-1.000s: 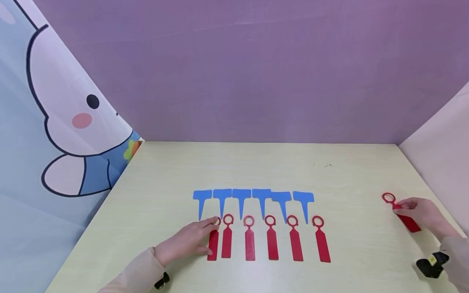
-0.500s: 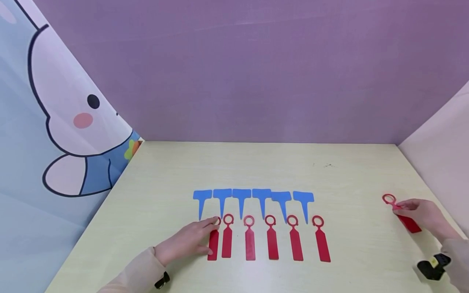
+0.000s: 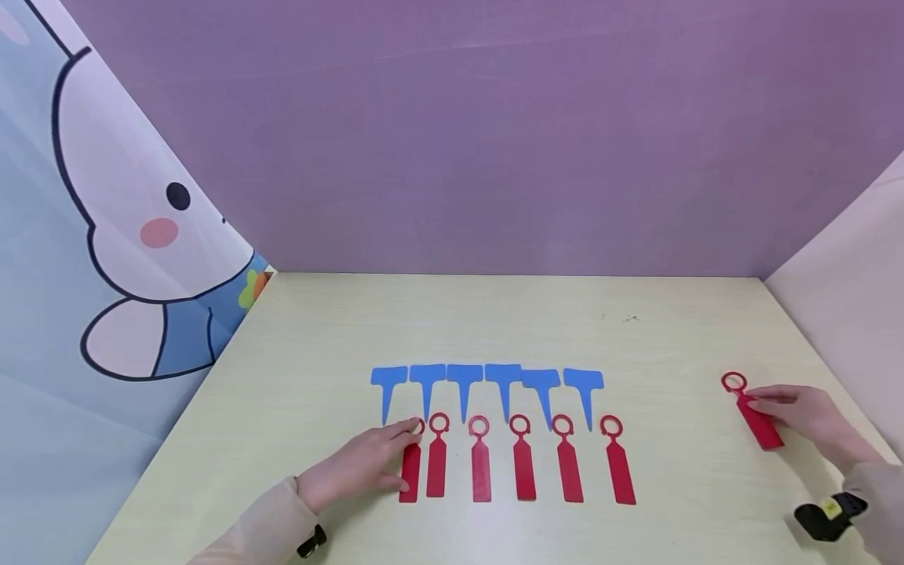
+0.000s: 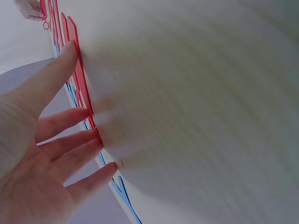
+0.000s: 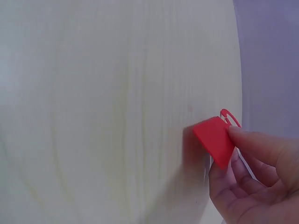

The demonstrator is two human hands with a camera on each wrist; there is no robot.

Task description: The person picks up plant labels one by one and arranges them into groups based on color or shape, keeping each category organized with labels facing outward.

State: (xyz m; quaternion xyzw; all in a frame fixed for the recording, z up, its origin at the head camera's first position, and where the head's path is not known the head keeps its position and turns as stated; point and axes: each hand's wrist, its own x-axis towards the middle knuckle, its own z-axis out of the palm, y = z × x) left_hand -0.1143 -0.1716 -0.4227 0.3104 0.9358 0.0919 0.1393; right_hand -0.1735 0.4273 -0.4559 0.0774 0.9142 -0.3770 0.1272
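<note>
At the right of the table, my right hand (image 3: 812, 416) pinches a red ring-topped tag (image 3: 759, 424) between thumb and fingers. The right wrist view has this tag (image 5: 215, 137) tilted, its lower end casting a shadow on the table. My left hand (image 3: 356, 464) rests on the leftmost red tag (image 3: 410, 475) of a row, its fingertips partly covering the ring. In the left wrist view, the fingers are extended, and the thumb and some fingertips touch that tag (image 4: 82, 79). Several similar red tags (image 3: 524, 471) lie alongside, rings pointing away from me.
Behind the red row lie several blue T-shaped plant labels (image 3: 464, 377), stems toward me, two of them overlapping. A pale wood-look table (image 3: 339, 322) holds everything. A purple wall (image 3: 494, 141) stands at the back, a cartoon-printed sheet (image 3: 42, 353) at left, a pale wall (image 3: 854, 259) at right.
My right hand has shifted slightly left with the red tag, and more of the tag's body shows. My left hand stays on the leftmost tag.
</note>
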